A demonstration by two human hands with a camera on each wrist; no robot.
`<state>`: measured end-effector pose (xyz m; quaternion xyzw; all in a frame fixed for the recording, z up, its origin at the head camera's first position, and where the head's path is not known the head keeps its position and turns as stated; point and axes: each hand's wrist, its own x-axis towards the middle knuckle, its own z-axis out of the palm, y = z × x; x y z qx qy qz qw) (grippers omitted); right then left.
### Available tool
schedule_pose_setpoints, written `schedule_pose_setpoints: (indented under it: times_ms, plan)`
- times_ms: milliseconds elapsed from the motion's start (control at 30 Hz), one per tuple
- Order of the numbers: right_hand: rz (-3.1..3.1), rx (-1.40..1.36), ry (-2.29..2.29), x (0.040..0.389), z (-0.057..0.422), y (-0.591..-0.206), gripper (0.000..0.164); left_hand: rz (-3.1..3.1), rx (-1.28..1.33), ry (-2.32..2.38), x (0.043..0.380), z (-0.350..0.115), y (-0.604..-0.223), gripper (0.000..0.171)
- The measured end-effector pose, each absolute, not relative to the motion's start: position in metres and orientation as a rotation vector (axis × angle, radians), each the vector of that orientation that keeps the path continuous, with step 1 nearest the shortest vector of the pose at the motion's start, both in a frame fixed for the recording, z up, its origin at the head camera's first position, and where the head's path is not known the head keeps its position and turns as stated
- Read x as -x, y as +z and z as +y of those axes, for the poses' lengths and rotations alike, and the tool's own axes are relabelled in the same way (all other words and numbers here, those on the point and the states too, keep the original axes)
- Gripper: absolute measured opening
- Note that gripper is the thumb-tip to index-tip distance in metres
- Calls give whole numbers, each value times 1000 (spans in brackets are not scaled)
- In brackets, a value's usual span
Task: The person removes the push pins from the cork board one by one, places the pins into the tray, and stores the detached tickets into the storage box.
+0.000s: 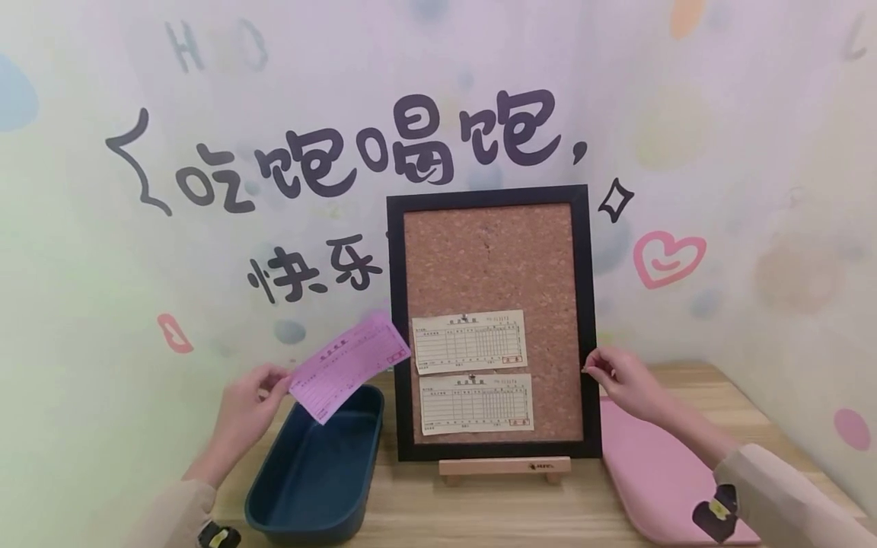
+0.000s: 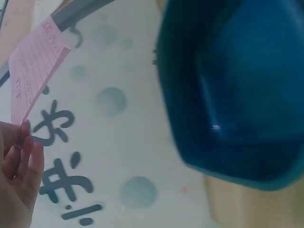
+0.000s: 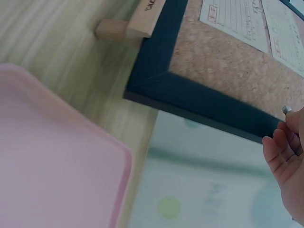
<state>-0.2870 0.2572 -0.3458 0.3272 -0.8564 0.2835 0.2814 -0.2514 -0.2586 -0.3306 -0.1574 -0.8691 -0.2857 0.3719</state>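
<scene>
My left hand [image 1: 255,399] pinches a pink receipt slip [image 1: 349,367] by its lower left corner. The slip is tilted in the air, its far end close to the board's left frame edge. A black-framed cork board [image 1: 489,259] stands upright on a wooden easel [image 1: 503,466]. Two cream receipt slips, an upper one [image 1: 469,342] and a lower one [image 1: 476,405], hang on the cork, each with a small pin at its top. At the board's right edge, my right hand [image 1: 626,380] pinches a small metallic pushpin [image 3: 286,109] between thumb and fingertip.
A dark blue bin [image 1: 315,472] stands on the wooden table below my left hand. On the right lies a pink tray [image 1: 668,472], partly under my right forearm. Behind the table rises a wall [image 1: 754,152] with painted lettering and spots.
</scene>
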Motion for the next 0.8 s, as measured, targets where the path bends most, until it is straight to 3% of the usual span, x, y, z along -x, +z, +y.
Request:
schedule_pose_setpoints:
  times_ms: [400, 800]
  plan:
    - [-2313, -778, 760, 274, 287, -378, 24, -2249, 150, -784, 230, -267, -373, 4]
    - [-2404, -707, 820, 265, 310, -408, 24, -2371, -144, -799, 215, -259, -398, 7]
